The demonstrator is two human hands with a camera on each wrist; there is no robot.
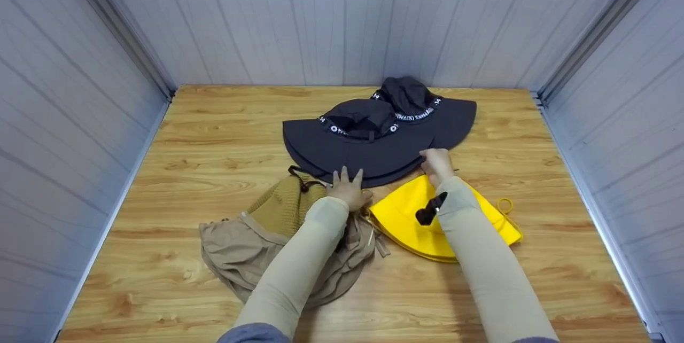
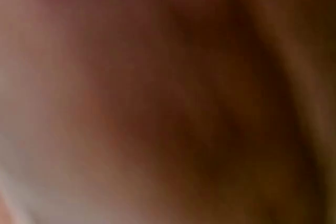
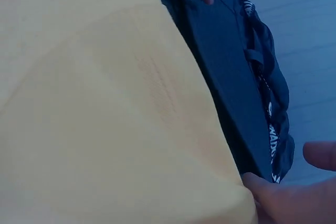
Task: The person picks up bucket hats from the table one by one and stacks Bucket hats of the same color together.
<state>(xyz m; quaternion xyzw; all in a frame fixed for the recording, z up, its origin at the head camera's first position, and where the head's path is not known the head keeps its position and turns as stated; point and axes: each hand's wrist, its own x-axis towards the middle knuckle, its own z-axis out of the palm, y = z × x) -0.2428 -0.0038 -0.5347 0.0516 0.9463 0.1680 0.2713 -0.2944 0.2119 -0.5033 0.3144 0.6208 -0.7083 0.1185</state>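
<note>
Two dark bucket hats with white-lettered bands lie overlapping at the back: a front one [image 1: 347, 156] and a rear one [image 1: 457, 113]. My left hand [image 1: 348, 189] has its fingers spread, fingertips at the front hat's near brim. With curled fingers my right hand [image 1: 438, 164] pinches that brim's right edge; in the right wrist view a digit [image 3: 257, 184] meets the dark brim [image 3: 220, 56]. Under the right forearm lies a yellow hat [image 1: 398, 212] with a black buckle [image 1: 427, 212]. Beneath the left forearm spreads a tan hat [image 1: 240, 247] with a mesh crown. The left wrist view is a dark blur.
A wood-grain tabletop [image 1: 181, 182] carries all the hats. Pale panel walls stand at the back [image 1: 320, 22], left [image 1: 64, 118] and right [image 1: 625, 118]. A yellow cord loop [image 1: 505, 204] sticks out beside the yellow hat, and a black cord [image 1: 304, 186] lies on the tan one.
</note>
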